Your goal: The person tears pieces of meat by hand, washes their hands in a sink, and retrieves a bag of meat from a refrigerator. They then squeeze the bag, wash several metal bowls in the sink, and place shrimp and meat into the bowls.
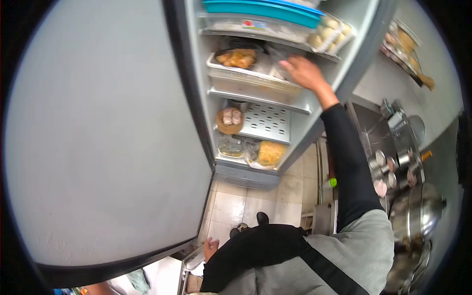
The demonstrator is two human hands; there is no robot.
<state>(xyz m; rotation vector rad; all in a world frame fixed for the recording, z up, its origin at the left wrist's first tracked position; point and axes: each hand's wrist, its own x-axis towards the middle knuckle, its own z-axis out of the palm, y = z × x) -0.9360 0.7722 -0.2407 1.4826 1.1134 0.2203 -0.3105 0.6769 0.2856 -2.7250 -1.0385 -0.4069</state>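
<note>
My right hand [306, 73] reaches into the opened refrigerator, on the shelf second from the top. Its fingers are apart, close over a clear plastic bag [278, 70]. That bag lies on a white-rimmed plastic tub [246, 82], beside a dark bag of orange-brown food [239, 58]. Down at my left side, by the black apron [250, 255], my left hand [211, 248] shows in part. Nothing shows in it, and its fingers are loosely bent and apart.
The grey refrigerator door [108, 132] stands wide at left. Above are a teal-lidded container [263, 14] and boxes of round white pieces [332, 33]. Lower shelves hold a round basket [229, 122] and a bag of yellow food [271, 153]. Metal pots [415, 211] stand right.
</note>
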